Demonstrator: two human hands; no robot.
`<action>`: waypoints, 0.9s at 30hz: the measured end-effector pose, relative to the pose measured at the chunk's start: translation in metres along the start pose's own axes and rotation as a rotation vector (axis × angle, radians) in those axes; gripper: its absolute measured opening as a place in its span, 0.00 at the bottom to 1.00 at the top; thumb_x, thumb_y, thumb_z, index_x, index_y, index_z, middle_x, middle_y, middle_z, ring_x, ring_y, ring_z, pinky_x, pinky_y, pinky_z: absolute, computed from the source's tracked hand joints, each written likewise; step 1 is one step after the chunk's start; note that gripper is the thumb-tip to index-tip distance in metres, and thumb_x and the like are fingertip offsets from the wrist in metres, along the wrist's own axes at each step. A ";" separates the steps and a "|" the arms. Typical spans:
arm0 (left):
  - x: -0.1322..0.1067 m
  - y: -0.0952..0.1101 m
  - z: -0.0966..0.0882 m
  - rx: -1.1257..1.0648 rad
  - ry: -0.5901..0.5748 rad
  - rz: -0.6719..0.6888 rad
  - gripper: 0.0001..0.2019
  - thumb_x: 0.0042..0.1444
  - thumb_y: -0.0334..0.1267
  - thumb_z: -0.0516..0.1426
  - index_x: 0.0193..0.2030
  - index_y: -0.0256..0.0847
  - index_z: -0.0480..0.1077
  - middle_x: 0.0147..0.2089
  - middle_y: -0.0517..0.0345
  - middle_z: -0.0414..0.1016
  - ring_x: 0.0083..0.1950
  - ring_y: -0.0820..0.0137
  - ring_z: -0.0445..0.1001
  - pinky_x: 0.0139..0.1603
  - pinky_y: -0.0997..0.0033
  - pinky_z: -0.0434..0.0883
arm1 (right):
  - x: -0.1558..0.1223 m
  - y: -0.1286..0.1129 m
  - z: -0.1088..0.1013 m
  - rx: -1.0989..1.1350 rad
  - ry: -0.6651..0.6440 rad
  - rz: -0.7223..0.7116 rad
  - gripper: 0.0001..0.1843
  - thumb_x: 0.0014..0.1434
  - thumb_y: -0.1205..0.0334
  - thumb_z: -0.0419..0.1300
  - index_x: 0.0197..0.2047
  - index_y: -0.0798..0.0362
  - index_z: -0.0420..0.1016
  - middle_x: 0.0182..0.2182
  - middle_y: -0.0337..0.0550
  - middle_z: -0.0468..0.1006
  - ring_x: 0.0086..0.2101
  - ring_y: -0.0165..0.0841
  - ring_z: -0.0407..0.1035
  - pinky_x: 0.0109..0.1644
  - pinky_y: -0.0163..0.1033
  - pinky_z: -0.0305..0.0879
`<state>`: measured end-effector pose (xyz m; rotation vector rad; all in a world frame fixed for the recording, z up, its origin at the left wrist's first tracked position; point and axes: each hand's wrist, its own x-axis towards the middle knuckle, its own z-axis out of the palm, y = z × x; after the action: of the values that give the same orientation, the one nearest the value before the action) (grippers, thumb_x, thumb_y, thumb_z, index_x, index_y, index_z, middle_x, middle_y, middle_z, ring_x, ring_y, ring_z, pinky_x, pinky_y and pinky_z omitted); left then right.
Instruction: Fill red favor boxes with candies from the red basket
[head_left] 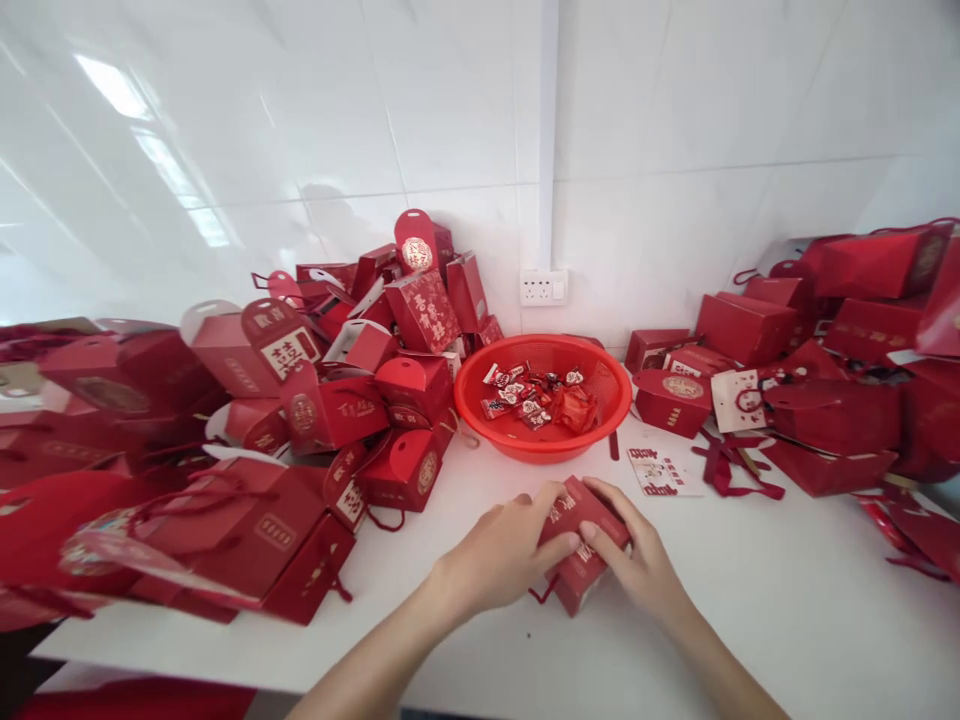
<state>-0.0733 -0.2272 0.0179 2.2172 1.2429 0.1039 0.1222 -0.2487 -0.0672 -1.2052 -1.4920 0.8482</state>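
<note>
A small red gift box (577,585) with gold lettering is held just above or on the white table, tilted, with a bit of red cord showing at its lower left. My left hand (510,545) grips its left side, thumb and fingers on the top face. From the right, my right hand (637,555) is wrapped round the other side, thumb on top. The box's underside is hidden. Beyond the hands stands a red plastic basket (480,425) with several wrapped candies (514,395) and a crumpled red wrapper (576,408) in it.
Red gift boxes (337,405) are heaped along the left side, and another heap of red boxes (832,410) stands at the right. A printed card (664,472) and dark red ribbon (739,470) lie right of the basket. A white wall with a socket (543,288) closes the back.
</note>
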 end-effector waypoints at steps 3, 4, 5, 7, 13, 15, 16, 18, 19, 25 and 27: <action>-0.003 -0.009 0.008 -0.145 0.056 0.015 0.26 0.67 0.53 0.51 0.69 0.51 0.59 0.55 0.49 0.77 0.51 0.58 0.78 0.52 0.60 0.72 | 0.001 0.001 -0.004 -0.061 0.034 -0.021 0.26 0.63 0.42 0.58 0.57 0.51 0.74 0.52 0.52 0.81 0.51 0.46 0.76 0.57 0.50 0.73; -0.003 -0.012 0.009 -0.195 0.076 0.034 0.26 0.67 0.52 0.52 0.69 0.52 0.60 0.56 0.50 0.77 0.52 0.59 0.77 0.54 0.61 0.72 | 0.001 0.002 -0.006 -0.078 0.059 -0.027 0.26 0.64 0.41 0.56 0.54 0.50 0.76 0.50 0.52 0.82 0.50 0.45 0.77 0.56 0.49 0.73; -0.003 -0.015 0.010 -0.239 0.094 0.053 0.26 0.66 0.51 0.54 0.69 0.52 0.61 0.57 0.51 0.76 0.54 0.60 0.76 0.56 0.61 0.71 | 0.002 0.003 -0.009 -0.092 0.084 -0.027 0.25 0.65 0.40 0.55 0.51 0.50 0.78 0.49 0.51 0.83 0.49 0.45 0.77 0.54 0.49 0.74; -0.003 -0.022 0.008 -0.302 0.119 0.080 0.26 0.65 0.49 0.56 0.69 0.52 0.64 0.61 0.52 0.74 0.58 0.61 0.74 0.61 0.61 0.69 | 0.003 0.004 -0.016 -0.112 0.132 -0.012 0.25 0.66 0.40 0.52 0.44 0.50 0.80 0.45 0.50 0.84 0.47 0.45 0.77 0.51 0.47 0.74; 0.001 -0.040 -0.011 -0.302 0.051 0.077 0.27 0.64 0.49 0.57 0.68 0.49 0.67 0.68 0.53 0.70 0.64 0.61 0.70 0.66 0.61 0.66 | 0.006 0.004 -0.032 -0.230 0.166 0.066 0.24 0.62 0.38 0.57 0.35 0.51 0.80 0.32 0.47 0.83 0.28 0.39 0.73 0.33 0.42 0.70; 0.002 -0.044 -0.017 -0.276 0.036 0.084 0.27 0.64 0.49 0.57 0.69 0.49 0.66 0.68 0.53 0.70 0.65 0.61 0.70 0.66 0.61 0.66 | 0.006 0.003 -0.034 -0.237 0.085 0.105 0.24 0.60 0.38 0.59 0.29 0.51 0.79 0.26 0.44 0.81 0.25 0.37 0.69 0.30 0.41 0.66; 0.003 -0.045 -0.019 -0.262 0.031 0.090 0.27 0.64 0.48 0.57 0.69 0.49 0.66 0.68 0.53 0.70 0.64 0.61 0.70 0.65 0.61 0.66 | 0.006 0.002 -0.034 -0.209 0.024 0.136 0.25 0.59 0.38 0.60 0.25 0.51 0.76 0.23 0.42 0.78 0.24 0.36 0.67 0.30 0.41 0.65; 0.003 -0.046 -0.022 -0.237 0.025 0.093 0.27 0.64 0.48 0.57 0.69 0.49 0.66 0.67 0.53 0.71 0.64 0.61 0.70 0.65 0.60 0.66 | 0.006 0.002 -0.036 -0.077 -0.079 0.204 0.27 0.56 0.37 0.64 0.19 0.51 0.71 0.18 0.39 0.72 0.24 0.34 0.65 0.30 0.40 0.63; 0.003 -0.046 -0.023 -0.230 0.024 0.092 0.27 0.64 0.48 0.57 0.69 0.49 0.66 0.66 0.53 0.71 0.63 0.61 0.71 0.65 0.61 0.66 | 0.005 0.001 -0.038 0.016 -0.099 0.225 0.26 0.54 0.38 0.65 0.19 0.51 0.70 0.18 0.38 0.71 0.24 0.34 0.65 0.31 0.40 0.64; 0.000 -0.039 -0.027 -0.122 0.036 0.067 0.25 0.64 0.47 0.57 0.69 0.54 0.67 0.63 0.53 0.74 0.61 0.60 0.73 0.64 0.60 0.66 | 0.012 -0.004 -0.054 0.418 0.028 0.078 0.18 0.55 0.45 0.69 0.27 0.50 0.76 0.28 0.43 0.79 0.34 0.39 0.73 0.42 0.45 0.71; -0.002 -0.034 -0.028 -0.053 0.049 0.047 0.25 0.64 0.47 0.57 0.68 0.58 0.67 0.59 0.53 0.75 0.58 0.58 0.74 0.63 0.58 0.67 | 0.015 -0.011 -0.056 0.395 -0.012 -0.008 0.14 0.57 0.46 0.68 0.34 0.49 0.81 0.33 0.46 0.82 0.38 0.42 0.76 0.46 0.47 0.73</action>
<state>-0.1101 -0.2028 0.0236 2.2103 1.2004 0.2087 0.1731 -0.2407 -0.0382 -0.9005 -1.2622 1.0862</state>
